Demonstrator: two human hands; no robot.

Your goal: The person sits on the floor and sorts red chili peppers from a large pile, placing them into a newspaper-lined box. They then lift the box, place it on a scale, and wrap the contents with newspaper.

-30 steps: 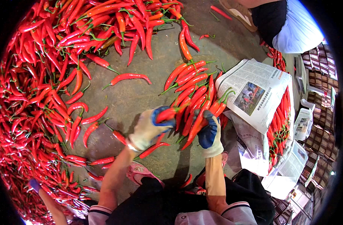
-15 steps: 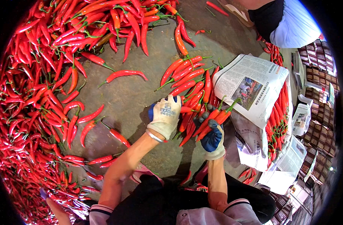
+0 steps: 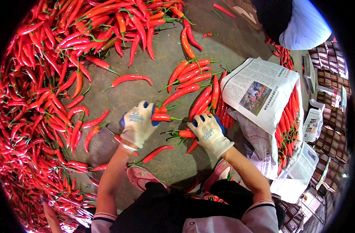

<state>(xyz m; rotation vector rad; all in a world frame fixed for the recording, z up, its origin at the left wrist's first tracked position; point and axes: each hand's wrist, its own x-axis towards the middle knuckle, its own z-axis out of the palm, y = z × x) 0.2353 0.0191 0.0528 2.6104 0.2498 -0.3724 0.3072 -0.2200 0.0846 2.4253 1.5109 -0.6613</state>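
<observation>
My left hand, in a white and blue work glove with a silver bangle at the wrist, curls over red chillies, whose green stems point right. Beside it, my right hand, gloved alike, rests palm down with bent fingers gripping chillies low on the grey floor. Loose chillies lie in a group beyond both hands, stems in varied directions. Right of them, newspaper partly covers a packed bundle of chillies.
A large chilli heap covers the left side and top left. Another person crouches at top right; another person's forearm shows at lower left. More newspapers and stacked brown checked items are at right. My pink shoes are below.
My left hand has moved left with chillies. My right hand has turned from palm up, holding several chillies, to palm down over chillies lower on the floor.
</observation>
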